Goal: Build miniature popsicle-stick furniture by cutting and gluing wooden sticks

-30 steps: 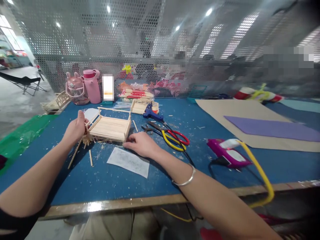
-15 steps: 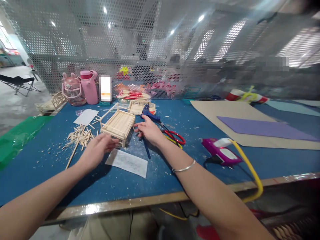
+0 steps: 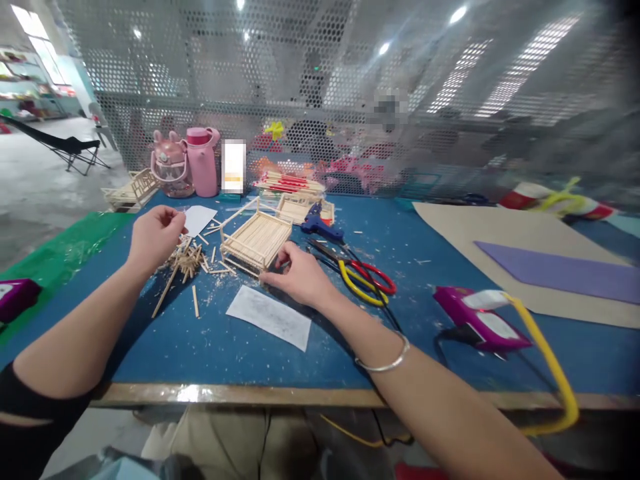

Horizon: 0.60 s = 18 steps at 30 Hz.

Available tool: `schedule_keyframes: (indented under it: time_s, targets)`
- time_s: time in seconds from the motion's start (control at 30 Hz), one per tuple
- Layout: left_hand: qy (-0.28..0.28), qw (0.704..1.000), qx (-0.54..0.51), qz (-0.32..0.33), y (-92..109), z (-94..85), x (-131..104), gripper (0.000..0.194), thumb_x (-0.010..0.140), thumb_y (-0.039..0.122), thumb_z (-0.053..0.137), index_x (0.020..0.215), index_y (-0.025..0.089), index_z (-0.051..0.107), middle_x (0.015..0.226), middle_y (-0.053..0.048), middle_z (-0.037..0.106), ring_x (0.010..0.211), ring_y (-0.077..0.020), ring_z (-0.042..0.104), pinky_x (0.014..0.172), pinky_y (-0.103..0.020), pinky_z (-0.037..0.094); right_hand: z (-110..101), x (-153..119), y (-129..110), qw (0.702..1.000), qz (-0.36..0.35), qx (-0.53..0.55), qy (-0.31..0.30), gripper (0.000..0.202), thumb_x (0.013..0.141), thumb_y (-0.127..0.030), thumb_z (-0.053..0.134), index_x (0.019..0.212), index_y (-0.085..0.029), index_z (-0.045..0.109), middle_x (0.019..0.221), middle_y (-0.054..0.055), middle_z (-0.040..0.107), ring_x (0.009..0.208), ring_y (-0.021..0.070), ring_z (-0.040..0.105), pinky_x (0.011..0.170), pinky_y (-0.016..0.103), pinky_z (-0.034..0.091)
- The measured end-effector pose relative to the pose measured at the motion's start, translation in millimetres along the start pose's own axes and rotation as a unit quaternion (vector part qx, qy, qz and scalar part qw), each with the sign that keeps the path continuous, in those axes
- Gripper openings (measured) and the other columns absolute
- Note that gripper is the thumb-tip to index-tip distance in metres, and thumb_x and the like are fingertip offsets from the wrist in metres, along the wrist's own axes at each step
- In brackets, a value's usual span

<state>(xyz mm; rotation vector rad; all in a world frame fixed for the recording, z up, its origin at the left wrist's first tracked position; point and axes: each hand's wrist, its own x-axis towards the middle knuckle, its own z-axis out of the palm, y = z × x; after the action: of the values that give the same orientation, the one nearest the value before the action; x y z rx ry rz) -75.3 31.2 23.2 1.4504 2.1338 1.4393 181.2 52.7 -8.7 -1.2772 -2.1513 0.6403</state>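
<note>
Head view: stick-built frame (image 3: 260, 239) on blue worktop (image 3: 200, 360), right of loose stick pile (image 3: 189, 261). Right hand (image 3: 303, 275): grip clamped on frame's near right corner. Left hand (image 3: 154, 237): near pile, grip state impossible to tell.

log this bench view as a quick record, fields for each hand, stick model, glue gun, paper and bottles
left hand: fingers curled, near the loose pile of pale wooden sticks; grip unclear
right hand: touching the stick model's near right side
stick model: pale wood, slatted base, raised rails
glue gun: blue plastic, right of the model
paper: white rectangle, in front of the model
bottles: two, pink, standing at the back left
</note>
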Motion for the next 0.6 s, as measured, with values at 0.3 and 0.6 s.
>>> schedule_keyframes:
  time_s: [0.3, 0.6]
  targets:
    - [-0.068, 0.992, 0.100, 0.023, -7, 0.5, 1, 0.020, 0.070, 0.030, 0.049, 0.078, 0.018, 0.063, 0.069, -0.004, 0.069, 0.056, -0.0168, 0.062, 0.055, -0.025, 0.043, 8, 6, 3, 0.998, -0.020, -0.052, 0.027, 0.013, 0.069, -0.024, 0.056, 0.080, -0.018, 0.053, 0.074, 0.000, 0.061, 0.060, 0.0115, 0.052, 0.058, 0.022, 0.036]
    - [-0.262, 0.929, 0.205, 0.159, -10, 32.6, -17, 0.038, 0.072, 0.042, 0.052, 0.097, 0.019, 0.070, 0.068, -0.005, 0.067, 0.061, -0.0206, 0.060, 0.053, -0.026, 0.036, -41, 17, 18, 0.951, 0.115, -0.273, 0.093, 0.024, 0.080, -0.023, 0.046, 0.089, -0.022, 0.068, 0.085, 0.005, 0.070, 0.078, 0.0188, 0.061, 0.065, 0.026, 0.039]
